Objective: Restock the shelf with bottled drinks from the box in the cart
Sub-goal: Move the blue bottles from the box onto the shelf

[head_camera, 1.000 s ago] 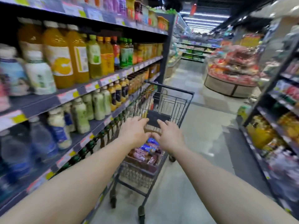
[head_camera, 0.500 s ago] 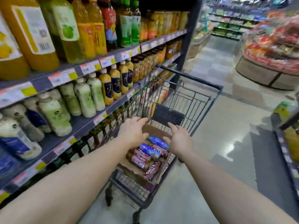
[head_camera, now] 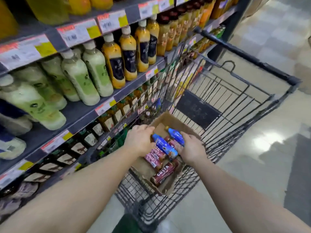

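A black wire cart stands beside the shelf. In it lies an open cardboard box with two blue bottles on top of several brown Costa coffee bottles. My left hand is at the box's left edge, its fingertips at the cap end of the nearer blue bottle. My right hand reaches in from the right, fingers spread against both blue bottles, thumb on the farther blue bottle. Neither hand has closed around a bottle.
The shelf on the left is packed with pale green bottles and orange bottles, with dark bottles on the lower tier. Price tags line the shelf edges. Shiny aisle floor lies right of the cart.
Both hands have left the cart's near rim and dropped into the box, reaching the blue bottles. My view has tilted down and moved closer to the cart.
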A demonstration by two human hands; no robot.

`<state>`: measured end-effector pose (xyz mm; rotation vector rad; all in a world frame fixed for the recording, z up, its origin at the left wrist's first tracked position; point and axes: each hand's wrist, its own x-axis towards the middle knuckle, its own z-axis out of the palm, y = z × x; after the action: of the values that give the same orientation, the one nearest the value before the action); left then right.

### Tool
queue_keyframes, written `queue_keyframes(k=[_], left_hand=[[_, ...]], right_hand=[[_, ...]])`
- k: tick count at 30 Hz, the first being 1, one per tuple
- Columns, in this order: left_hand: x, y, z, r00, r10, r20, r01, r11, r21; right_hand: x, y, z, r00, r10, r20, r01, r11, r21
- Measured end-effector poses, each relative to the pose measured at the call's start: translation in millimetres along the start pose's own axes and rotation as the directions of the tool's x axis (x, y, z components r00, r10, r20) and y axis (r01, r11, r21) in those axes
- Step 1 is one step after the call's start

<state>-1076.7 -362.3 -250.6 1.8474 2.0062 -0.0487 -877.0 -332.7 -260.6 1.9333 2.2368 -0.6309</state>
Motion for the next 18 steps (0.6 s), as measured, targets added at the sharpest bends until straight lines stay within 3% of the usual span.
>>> queue_keyframes(k=[8,18], left_hand=[[64,-35,47,0.988,-0.003,0.153,0.004,1.000,-0.011],[113,-58,150,0.935,-0.159,0.316,0.212,0.967,-0.139]], right_hand=[[60,-2,62,0.970,0.135,0.204,-0.135,0.991,-0.012],[146,32,165,0.924,0.170,0.343,-0.166,0.985,-0.042]])
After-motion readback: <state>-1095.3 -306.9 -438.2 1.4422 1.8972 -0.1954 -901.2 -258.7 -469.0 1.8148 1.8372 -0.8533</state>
